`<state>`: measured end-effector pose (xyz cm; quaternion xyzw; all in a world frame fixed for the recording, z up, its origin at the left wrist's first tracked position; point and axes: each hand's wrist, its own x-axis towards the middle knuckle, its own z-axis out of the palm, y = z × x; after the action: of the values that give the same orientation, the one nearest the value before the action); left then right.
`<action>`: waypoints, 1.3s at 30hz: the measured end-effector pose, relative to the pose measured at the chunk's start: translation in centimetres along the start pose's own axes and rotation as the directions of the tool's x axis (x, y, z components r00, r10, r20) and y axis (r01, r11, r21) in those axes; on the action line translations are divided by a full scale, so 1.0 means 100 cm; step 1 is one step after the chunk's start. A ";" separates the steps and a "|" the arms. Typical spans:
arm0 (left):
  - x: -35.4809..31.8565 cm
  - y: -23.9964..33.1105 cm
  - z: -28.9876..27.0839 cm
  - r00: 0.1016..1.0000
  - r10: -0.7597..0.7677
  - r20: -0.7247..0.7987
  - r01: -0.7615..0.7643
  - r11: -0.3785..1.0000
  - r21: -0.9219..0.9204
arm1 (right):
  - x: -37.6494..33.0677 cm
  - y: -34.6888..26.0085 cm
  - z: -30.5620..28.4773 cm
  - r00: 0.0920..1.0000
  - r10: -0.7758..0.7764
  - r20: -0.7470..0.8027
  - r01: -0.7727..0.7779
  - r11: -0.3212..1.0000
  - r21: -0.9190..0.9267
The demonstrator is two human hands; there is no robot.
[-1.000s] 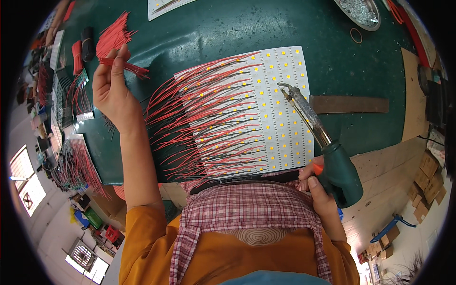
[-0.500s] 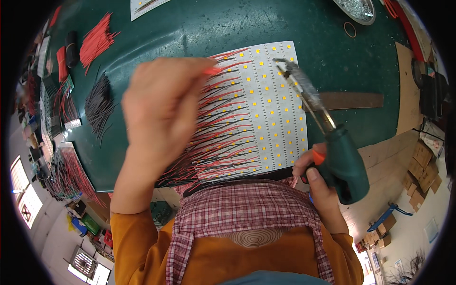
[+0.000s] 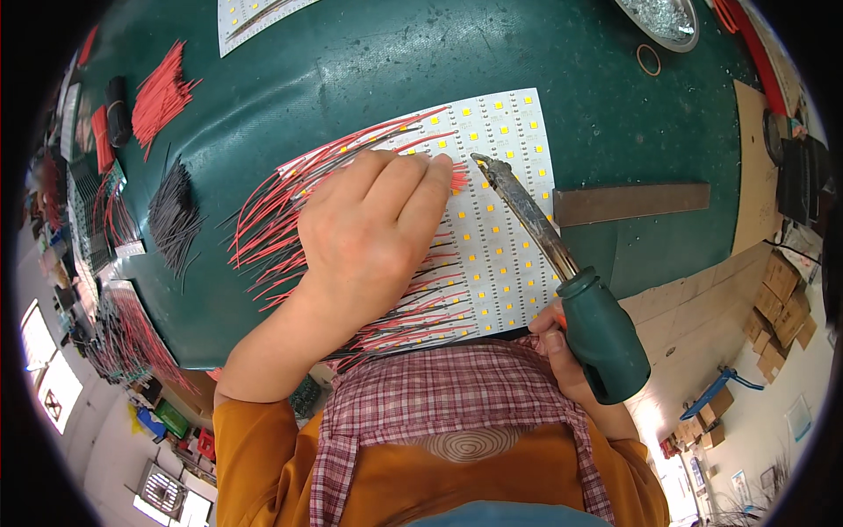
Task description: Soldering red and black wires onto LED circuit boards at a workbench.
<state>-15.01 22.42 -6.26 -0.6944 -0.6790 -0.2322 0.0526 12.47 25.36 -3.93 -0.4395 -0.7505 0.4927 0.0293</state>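
Observation:
A white LED circuit board (image 3: 518, 202) lies on the bench, dotted with yellow LEDs and with rows of red and black wires (image 3: 263, 220) reaching left from it. Over its middle is my left hand (image 3: 373, 215), closed, knuckles up. Several red wire ends (image 3: 459, 176) stick out past its fingertips; the rest of them is hidden. My right hand (image 3: 562, 351) grips a soldering iron (image 3: 606, 338) by its green handle, near the board's lower right corner. The iron's dark tip slants up and left over the board, close to my left fingertips.
Bundles of loose red wires (image 3: 162, 92) and black wires (image 3: 176, 206) lie on the green bench mat (image 3: 378, 61) at the left. A flat metal bar (image 3: 632, 203) rests right of the board. A metal dish (image 3: 680, 35) and a brown ring (image 3: 648, 60) are at the far right.
My left hand has moved right and nearer, down over the board, with red wire ends showing at its fingertips. The soldering iron has shifted left and nearer, its tip closer to that hand.

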 end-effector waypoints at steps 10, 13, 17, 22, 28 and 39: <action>-0.001 0.003 0.003 0.999 0.028 0.043 -0.032 0.995 0.091 | 0.001 0.000 0.001 1.000 -0.012 0.005 0.012 1.000 -0.012; -0.002 0.002 0.004 0.998 0.031 0.056 -0.035 0.997 0.075 | 0.000 0.001 -0.001 0.997 0.053 0.065 -0.053 0.999 0.007; -0.003 0.001 0.005 0.998 0.044 0.048 -0.048 0.995 0.085 | 0.001 0.001 0.000 0.986 -0.005 0.167 0.018 0.997 -0.074; -0.003 0.001 0.005 0.998 0.046 0.040 -0.049 0.996 0.076 | 0.003 -0.009 -0.004 0.988 0.105 0.116 -0.118 0.986 0.118; -0.005 0.001 0.005 0.997 0.042 0.057 -0.047 0.995 0.086 | 0.005 -0.019 -0.007 0.989 0.138 0.057 -0.144 0.982 0.123; 0.009 0.002 -0.025 0.995 -0.097 0.023 0.100 0.976 -0.193 | -0.005 -0.003 -0.004 1.000 0.017 0.017 -0.019 0.994 0.106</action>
<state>-15.50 22.28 -3.67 -0.6634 -0.6870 -0.2949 -0.0315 12.75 25.26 -3.34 -0.4402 -0.7195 0.5355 0.0421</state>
